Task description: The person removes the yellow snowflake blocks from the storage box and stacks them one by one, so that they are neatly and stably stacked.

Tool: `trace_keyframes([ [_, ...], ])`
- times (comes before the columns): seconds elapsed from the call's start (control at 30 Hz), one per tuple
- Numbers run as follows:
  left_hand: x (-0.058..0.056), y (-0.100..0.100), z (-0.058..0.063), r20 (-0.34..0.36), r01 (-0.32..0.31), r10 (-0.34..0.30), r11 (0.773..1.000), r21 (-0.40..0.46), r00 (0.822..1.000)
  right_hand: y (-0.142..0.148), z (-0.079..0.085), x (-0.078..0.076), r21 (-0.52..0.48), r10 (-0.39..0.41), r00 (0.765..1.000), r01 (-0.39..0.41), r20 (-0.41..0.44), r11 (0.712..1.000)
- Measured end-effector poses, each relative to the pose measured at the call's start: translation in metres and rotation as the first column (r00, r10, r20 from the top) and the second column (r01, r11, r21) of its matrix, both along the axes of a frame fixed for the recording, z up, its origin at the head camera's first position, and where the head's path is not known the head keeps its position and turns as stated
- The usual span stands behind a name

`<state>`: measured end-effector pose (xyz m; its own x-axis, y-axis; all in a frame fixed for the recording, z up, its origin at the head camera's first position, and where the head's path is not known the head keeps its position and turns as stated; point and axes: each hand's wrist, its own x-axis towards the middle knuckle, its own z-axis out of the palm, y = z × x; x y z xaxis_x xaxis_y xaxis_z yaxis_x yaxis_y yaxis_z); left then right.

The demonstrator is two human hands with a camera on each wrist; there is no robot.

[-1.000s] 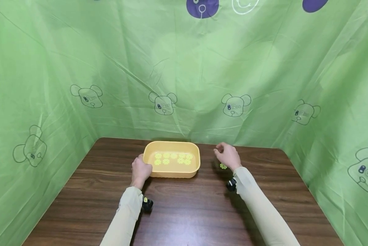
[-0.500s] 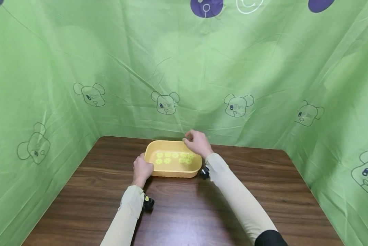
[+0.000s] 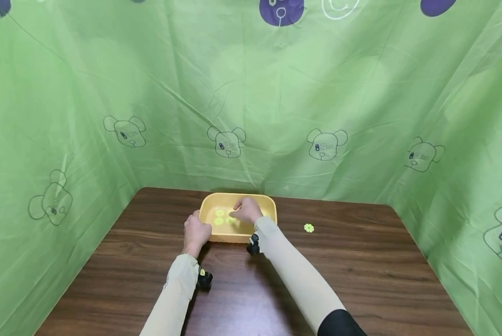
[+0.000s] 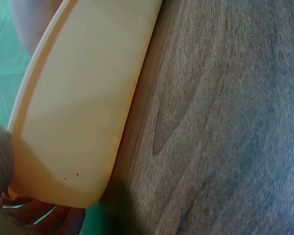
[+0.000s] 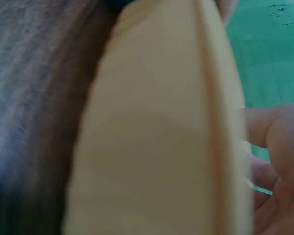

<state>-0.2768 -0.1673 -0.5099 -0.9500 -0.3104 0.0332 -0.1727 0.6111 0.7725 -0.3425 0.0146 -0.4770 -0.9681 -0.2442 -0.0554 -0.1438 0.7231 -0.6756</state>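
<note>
A yellow plastic basin [image 3: 205, 205] stands near the back of the wooden table. My left hand [image 3: 196, 231] grips its left front corner; in the left wrist view the thumb [image 4: 0, 156] lies at the rim and the fingers reach below. My right hand [image 3: 248, 211] is over the inside of the basin, fingers bent and thumb close to them. Several yellow-green flower-shaped pieces [image 3: 219, 221] lie on the basin floor, some hidden by that hand. Behind the basin wall [image 5: 152, 137] the right fingertips are hidden, so I cannot tell whether they hold a piece.
One more flower-shaped piece [image 3: 309, 227] lies on the table [image 3: 360, 261] to the right of the basin. A green curtain [image 3: 276, 93] printed with bear faces hangs close behind the table and along both sides.
My right hand has moved left, from beside the lone flower-shaped piece, across the basin's right rim to over its middle. My left hand keeps its grip on the corner.
</note>
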Motion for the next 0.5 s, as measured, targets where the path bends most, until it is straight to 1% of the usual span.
trace_keyframes([
  [0.1, 0.001, -0.001, -0.001, 0.002, -0.003, 0.003, 1.0, -0.005, 1.0, -0.008, -0.01, 0.002, 0.038, -0.01, 1.0, 0.009, 0.03, 0.999],
  [0.23, -0.001, -0.002, -0.002, -0.005, -0.004, 0.004, 1.0, -0.013, 1.0, -0.019, -0.017, 0.004, 0.081, -0.021, 0.996, 0.014, 0.083, 0.997],
  [0.4, -0.003, -0.001, -0.001, 0.003, 0.008, -0.008, 1.0, -0.008, 1.0, -0.026, -0.023, 0.004, 0.195, -0.041, 0.997, 0.027, 0.064, 0.98],
  [0.5, -0.004, -0.001, -0.001, 0.006, 0.006, -0.006, 1.0, -0.009, 1.0, -0.027, -0.026, 0.002, 0.224, -0.046, 0.998, 0.035, 0.046, 0.974],
])
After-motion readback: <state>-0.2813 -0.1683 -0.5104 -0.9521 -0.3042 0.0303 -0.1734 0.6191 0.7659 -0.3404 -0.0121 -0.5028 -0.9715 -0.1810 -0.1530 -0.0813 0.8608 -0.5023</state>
